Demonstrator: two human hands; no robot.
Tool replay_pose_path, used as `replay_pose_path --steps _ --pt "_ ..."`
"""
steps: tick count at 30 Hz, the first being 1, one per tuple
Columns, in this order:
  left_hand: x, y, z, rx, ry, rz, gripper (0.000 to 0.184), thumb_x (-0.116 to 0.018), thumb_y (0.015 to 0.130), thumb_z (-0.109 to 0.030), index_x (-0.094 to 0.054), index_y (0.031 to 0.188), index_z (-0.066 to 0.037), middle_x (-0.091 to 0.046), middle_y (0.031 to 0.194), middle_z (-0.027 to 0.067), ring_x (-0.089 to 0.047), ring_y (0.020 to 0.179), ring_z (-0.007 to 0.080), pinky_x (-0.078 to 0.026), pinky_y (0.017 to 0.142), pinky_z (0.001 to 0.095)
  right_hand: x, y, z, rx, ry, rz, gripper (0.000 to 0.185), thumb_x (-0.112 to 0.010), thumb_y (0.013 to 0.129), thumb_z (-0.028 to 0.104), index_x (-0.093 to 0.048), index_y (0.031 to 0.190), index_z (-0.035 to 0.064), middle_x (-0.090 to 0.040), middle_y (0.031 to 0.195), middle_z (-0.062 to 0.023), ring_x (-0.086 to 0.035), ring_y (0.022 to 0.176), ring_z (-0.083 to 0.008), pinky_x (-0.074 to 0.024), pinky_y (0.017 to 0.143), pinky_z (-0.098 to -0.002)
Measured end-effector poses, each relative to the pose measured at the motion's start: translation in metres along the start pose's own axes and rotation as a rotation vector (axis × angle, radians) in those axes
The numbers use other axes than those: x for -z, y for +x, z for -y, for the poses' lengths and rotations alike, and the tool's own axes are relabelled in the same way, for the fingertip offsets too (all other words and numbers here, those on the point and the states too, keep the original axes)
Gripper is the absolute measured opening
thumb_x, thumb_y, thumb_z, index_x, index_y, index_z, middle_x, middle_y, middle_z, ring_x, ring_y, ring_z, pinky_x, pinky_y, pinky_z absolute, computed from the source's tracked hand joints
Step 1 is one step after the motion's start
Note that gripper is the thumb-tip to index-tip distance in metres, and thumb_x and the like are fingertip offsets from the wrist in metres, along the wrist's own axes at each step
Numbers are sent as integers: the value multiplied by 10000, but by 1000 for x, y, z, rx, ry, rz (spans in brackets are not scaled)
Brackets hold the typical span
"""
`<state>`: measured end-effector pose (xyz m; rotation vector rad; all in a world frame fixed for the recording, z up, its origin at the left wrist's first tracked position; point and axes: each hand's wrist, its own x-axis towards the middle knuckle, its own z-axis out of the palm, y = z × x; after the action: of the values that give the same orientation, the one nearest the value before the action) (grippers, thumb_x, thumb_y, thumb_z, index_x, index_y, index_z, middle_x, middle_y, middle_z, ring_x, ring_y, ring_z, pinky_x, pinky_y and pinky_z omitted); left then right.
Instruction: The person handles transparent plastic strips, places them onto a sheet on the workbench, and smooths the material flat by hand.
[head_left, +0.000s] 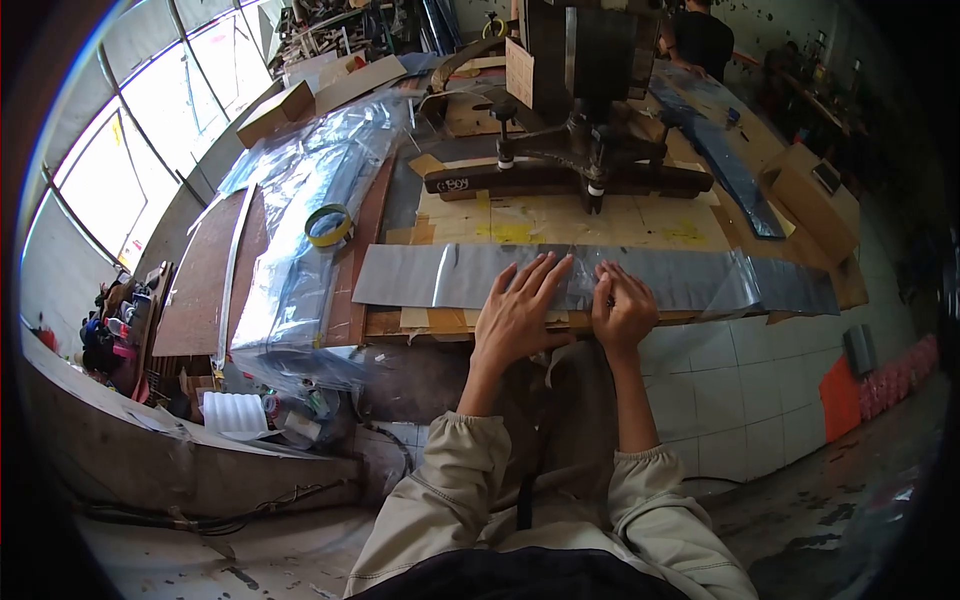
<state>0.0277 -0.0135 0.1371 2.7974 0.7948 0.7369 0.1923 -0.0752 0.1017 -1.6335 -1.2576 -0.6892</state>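
Observation:
A long grey metal-looking strip lies across the front of the work table, with shiny clear film over parts of it. My left hand rests flat on the strip, its fingers spread and pointing away from me. Just to its right, my right hand is curled over the strip with thumb and fingers together. A small dark spot shows at its fingertips, too small to name. Behind the strip stands a dark machine with a horizontal bar, over a tan board patched with yellow tape.
A roll of yellow tape lies on clear plastic film at left. A film-covered strip and an open cardboard box lie at right. Another person stands at the back. White foam lies below the table's left side.

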Motion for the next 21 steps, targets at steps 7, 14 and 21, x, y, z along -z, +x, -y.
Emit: replay_pose_path --steps 7,14,21 --pt "0 1 2 -9 12 -20 1086 -821 599 -507 -295 1491 -181 -442 1465 90 -394 1370 227 -292 1124 438 1 3 2 0 18 -11 200 -560 863 108 -743 857 29 -739 926 -95 -709 929 -234 -526 858 -359" --pt "-2 0 1 6 14 -22 1089 -827 588 -512 -307 1490 -191 -448 1464 76 -395 1370 217 -291 1127 432 2 2 2 18 0 -18 190 -565 857 103 -741 853 30 -739 921 -92 -710 914 -233 -530 841 -350" --pt "-3 -1 1 10 20 -32 1084 -820 592 -534 -314 1487 -189 -451 1463 66 -396 1369 213 -289 1131 427 -1 0 -1 20 -1 -24 190 -564 853 107 -742 850 38 -739 915 -83 -709 913 -232 -530 825 -348"
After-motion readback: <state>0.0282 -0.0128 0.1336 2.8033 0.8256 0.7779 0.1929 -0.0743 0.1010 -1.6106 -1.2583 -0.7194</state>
